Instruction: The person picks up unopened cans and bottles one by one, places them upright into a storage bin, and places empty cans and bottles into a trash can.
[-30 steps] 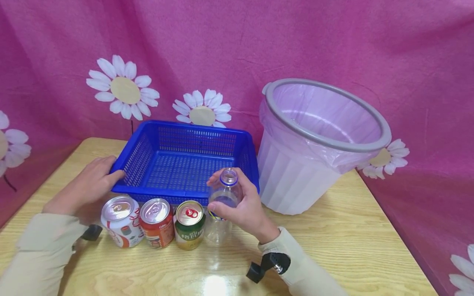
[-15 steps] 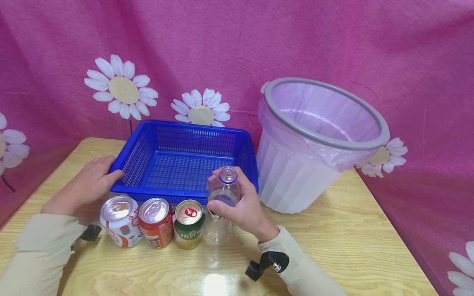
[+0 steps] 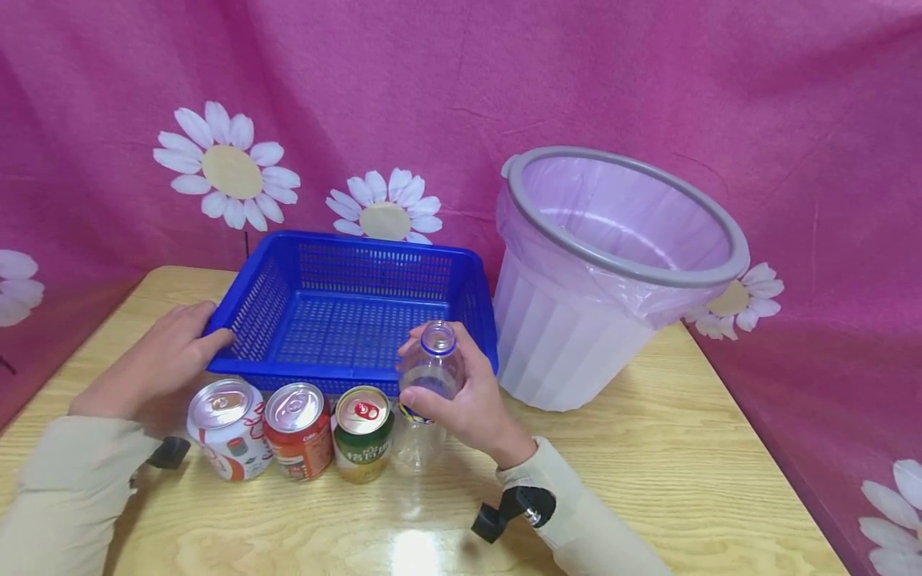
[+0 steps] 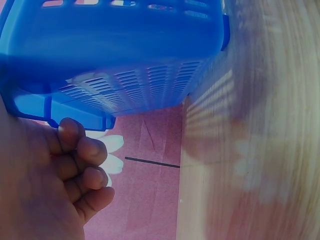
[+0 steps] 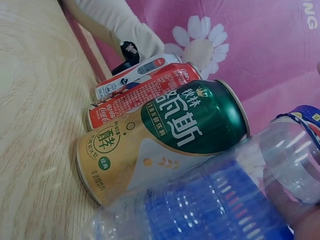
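Observation:
My left hand [image 3: 162, 356] grips the front-left corner of a blue plastic basket [image 3: 317, 374]; in the left wrist view its fingers [image 4: 92, 150] are curled by the rim. A clear uncapped plastic bottle [image 3: 438, 340] stands upright at the basket's front side, and my right hand [image 3: 471, 404] holds it round its upper part. Left of the bottle three drink cans stand in a row: a green and gold can [image 3: 362, 448], a red Coke can [image 3: 298, 444] and a white can with red lettering [image 3: 229, 444]. The right wrist view shows the bottle's ribbed body [image 5: 195, 205] close beside the green and gold can.
Right of the basket stands a tall white trash bin [image 3: 576, 344] with a grey rim and a pinkish liner bag. The wooden table [image 3: 648, 496] ends at the right and left edges. A pink curtain [image 3: 446, 80] with white flowers hangs behind.
The head view has shifted slightly, so everything sits a little further left in it. Both hands keep their holds on the basket and the bottle.

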`<state>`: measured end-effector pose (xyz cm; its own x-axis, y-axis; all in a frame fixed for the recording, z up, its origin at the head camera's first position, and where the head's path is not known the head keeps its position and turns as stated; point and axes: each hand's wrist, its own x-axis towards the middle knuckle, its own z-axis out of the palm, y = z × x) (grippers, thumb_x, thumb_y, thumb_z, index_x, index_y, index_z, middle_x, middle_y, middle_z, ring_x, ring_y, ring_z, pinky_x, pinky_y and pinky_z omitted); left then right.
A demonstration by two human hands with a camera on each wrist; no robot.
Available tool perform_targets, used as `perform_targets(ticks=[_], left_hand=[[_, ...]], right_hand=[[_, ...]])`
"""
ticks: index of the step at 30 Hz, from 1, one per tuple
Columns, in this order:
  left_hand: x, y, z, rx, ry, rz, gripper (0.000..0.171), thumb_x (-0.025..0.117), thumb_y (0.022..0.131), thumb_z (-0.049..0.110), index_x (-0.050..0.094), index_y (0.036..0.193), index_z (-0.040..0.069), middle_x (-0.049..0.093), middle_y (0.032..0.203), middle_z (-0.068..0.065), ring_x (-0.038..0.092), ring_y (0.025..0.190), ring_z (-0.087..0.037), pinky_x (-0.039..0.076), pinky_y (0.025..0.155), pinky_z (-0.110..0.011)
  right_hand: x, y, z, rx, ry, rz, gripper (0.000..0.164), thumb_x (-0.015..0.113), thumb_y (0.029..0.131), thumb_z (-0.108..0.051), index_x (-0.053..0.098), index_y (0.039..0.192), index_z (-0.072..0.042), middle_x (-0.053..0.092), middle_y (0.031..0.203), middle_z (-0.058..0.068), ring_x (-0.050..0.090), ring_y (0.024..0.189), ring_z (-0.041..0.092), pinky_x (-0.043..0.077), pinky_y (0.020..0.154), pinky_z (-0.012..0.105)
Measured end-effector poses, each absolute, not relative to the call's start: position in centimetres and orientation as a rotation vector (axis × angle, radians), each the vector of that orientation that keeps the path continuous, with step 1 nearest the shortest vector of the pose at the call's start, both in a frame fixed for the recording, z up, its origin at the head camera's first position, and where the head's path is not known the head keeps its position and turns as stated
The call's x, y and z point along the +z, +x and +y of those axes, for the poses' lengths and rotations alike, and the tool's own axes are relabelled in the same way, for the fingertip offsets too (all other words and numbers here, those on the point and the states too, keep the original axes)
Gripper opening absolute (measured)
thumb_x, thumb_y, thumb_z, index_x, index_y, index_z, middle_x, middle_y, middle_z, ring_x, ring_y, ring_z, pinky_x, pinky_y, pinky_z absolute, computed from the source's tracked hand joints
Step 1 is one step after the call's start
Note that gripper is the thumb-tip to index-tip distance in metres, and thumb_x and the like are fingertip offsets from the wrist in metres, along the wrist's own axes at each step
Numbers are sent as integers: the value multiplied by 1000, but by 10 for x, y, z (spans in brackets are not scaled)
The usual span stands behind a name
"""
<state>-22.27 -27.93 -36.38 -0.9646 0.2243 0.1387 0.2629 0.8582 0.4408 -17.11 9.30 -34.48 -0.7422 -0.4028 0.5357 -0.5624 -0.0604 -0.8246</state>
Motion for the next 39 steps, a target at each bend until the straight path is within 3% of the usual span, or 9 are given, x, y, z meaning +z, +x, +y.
perform_targets(ticks=[8, 29, 39], left_hand=[[-364, -223, -278, -722, -382, -2937, 35, 43, 100, 27, 53, 111, -5, 61, 99, -21, 52, 99, -37, 39, 86, -53], [-362, -223, -277, -513, -423, -2896, 29, 48, 97, 26, 55, 100, -2, 60, 86, -14, 52, 89, -33, 37, 78, -46], [-360, -221, -278, -507, -410, -2910, 32, 45, 98, 27, 55, 103, -4, 62, 92, -18, 51, 96, -37, 37, 83, -52]], right_hand=[[-346, -171, 93, 1953, 1075, -2057, 53, 77, 81, -22, 48, 123, -6, 61, 113, 24, 67, 101, 11, 57, 87, 40], [-348, -171, 96, 1944, 1074, -2059, 55, 76, 82, -28, 48, 124, -7, 61, 114, 23, 66, 101, 11, 57, 88, 38], [-348, -171, 93, 1958, 1088, -2034, 57, 76, 82, -30, 47, 125, -5, 61, 112, 26, 67, 100, 9, 57, 88, 38]])
